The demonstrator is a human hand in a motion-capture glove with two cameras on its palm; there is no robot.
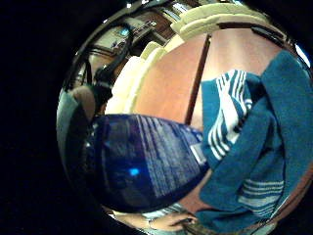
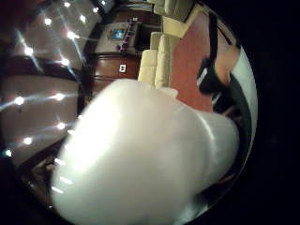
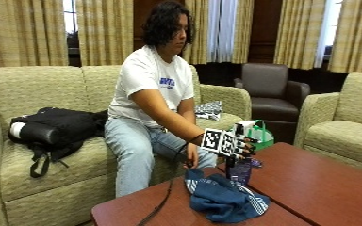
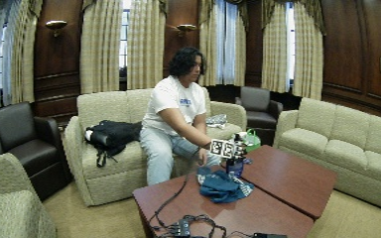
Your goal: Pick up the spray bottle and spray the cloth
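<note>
The reddish-brown wooden surface (image 3: 313,183) carries everything in play, and the crumpled blue cloth with white stripes (image 3: 225,200) lies on it just below and in front of the black-gloved right hand (image 3: 239,143). The hand is wrapped around the neck of the dark blue translucent spray bottle with a white trigger head (image 3: 240,167), fingers curled about it; from the outside view the bottle's base looks at or barely above the surface, and I cannot tell which. So the pick-up step looks to be in hand, with the spraying not yet done. The next move probably calls for lifting the bottle, turning its nozzle toward the cloth beside it, and getting a finger onto the trigger. In the palm views the bottle's body (image 1: 146,161) and white head (image 2: 140,154) sit right against the palm, the cloth (image 1: 254,147) just beyond.
</note>
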